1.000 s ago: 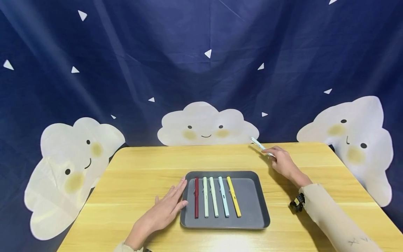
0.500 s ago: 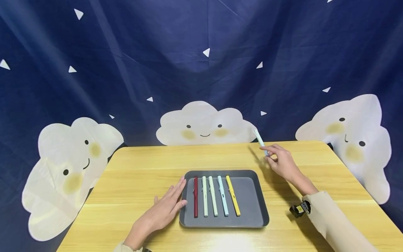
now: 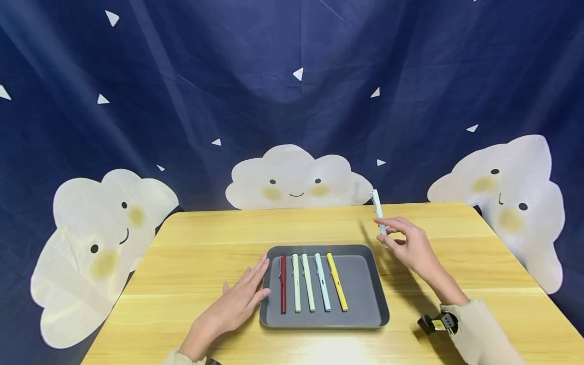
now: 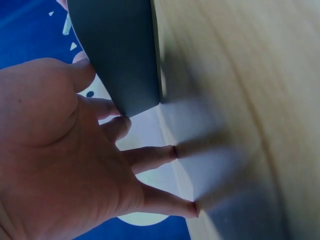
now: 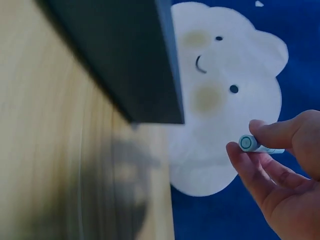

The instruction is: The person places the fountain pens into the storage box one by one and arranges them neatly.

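Note:
My right hand [image 3: 414,249] pinches a pale blue pen [image 3: 377,205] between thumb and fingertips, above the table behind the right part of a grey tray [image 3: 367,299]. Its clip end points away from me; the right wrist view looks onto the round end of the pen [image 5: 246,143]. Fingers extended, my left hand [image 3: 234,306] rests by the tray's left side, thumb and fingertips at the rim. Inside the tray lie, left to right, a dark red pen [image 3: 283,286], two pale green pens [image 3: 297,286], a light blue pen [image 3: 323,286] and a yellow pen [image 3: 338,286].
The tray stands on a light wooden table [image 3: 201,243]. Behind the table's far edge hangs a dark blue curtain [image 3: 255,101] printed with white clouds. A black wrist device [image 3: 440,323] hangs below the right sleeve.
My right hand has drawn a little toward me and turned the pen from a slant to a nearly lengthwise line in the head view. My left hand and the pens in the tray keep their places.

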`<state>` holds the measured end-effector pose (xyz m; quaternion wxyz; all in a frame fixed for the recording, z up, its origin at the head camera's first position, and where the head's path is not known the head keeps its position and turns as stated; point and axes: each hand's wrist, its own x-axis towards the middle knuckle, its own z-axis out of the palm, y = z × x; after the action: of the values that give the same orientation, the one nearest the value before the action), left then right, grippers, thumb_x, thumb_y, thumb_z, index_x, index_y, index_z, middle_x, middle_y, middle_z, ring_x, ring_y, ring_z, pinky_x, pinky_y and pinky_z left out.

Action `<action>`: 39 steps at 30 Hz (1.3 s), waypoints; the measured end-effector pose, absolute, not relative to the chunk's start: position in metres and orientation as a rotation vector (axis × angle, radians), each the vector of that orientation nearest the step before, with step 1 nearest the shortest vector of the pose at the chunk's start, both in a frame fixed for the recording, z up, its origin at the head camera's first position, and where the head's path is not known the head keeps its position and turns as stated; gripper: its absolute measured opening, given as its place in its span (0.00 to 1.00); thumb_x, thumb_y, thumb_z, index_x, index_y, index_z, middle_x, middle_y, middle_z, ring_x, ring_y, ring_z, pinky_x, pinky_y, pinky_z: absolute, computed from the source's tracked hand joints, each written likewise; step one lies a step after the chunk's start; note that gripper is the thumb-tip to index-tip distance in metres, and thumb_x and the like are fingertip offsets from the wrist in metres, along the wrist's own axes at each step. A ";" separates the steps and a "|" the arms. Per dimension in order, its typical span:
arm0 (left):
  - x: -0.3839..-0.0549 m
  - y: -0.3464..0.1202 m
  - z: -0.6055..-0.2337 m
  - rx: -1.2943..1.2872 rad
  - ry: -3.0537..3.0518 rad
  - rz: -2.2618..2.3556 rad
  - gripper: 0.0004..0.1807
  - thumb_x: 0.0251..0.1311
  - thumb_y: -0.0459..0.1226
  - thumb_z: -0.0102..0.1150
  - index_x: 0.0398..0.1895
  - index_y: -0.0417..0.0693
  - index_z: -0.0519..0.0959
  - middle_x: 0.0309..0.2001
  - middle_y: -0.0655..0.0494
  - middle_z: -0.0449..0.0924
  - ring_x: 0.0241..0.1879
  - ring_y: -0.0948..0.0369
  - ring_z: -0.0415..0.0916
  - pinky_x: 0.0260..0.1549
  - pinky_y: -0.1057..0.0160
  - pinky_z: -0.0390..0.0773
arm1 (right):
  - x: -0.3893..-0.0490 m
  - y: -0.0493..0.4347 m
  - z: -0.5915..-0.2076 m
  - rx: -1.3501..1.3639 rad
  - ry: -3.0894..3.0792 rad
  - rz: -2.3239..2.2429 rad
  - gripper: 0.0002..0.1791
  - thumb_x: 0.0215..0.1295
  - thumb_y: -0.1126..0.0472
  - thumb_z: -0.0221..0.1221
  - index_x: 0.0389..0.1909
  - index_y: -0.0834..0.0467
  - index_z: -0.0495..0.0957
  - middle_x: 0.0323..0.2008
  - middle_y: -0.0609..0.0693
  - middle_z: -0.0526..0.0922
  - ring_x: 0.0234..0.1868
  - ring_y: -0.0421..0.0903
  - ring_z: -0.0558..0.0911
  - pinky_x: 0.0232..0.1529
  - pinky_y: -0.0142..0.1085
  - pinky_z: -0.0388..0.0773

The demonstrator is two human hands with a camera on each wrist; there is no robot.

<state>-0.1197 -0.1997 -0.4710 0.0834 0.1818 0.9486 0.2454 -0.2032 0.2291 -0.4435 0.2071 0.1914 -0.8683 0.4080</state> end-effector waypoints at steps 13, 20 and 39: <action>-0.120 -0.200 -0.471 0.547 2.827 0.732 0.36 0.80 0.54 0.41 0.85 0.60 0.44 0.83 0.63 0.37 0.78 0.41 0.48 0.57 0.14 0.45 | -0.170 0.221 -0.438 0.504 -2.405 1.360 0.22 0.63 0.69 0.70 0.58 0.57 0.84 0.48 0.52 0.86 0.41 0.42 0.87 0.28 0.38 0.86; -0.119 -0.200 -0.471 0.536 2.818 0.730 0.37 0.80 0.54 0.41 0.85 0.61 0.44 0.83 0.65 0.36 0.78 0.41 0.48 0.58 0.14 0.44 | -0.161 0.216 -0.438 0.514 -2.394 1.397 0.22 0.61 0.70 0.71 0.57 0.58 0.85 0.45 0.53 0.87 0.40 0.41 0.88 0.29 0.35 0.86; -0.120 -0.199 -0.471 0.550 2.837 0.716 0.36 0.80 0.53 0.42 0.85 0.61 0.44 0.83 0.65 0.37 0.78 0.41 0.50 0.57 0.14 0.47 | -0.151 0.203 -0.445 0.557 -2.434 1.623 0.18 0.63 0.70 0.69 0.55 0.64 0.85 0.49 0.64 0.85 0.41 0.44 0.89 0.31 0.38 0.87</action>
<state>-0.1203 -0.1995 -0.4714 0.0823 0.1842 0.9496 0.2397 -0.1508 0.2031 -0.4450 0.0819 0.1863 -0.8146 0.5431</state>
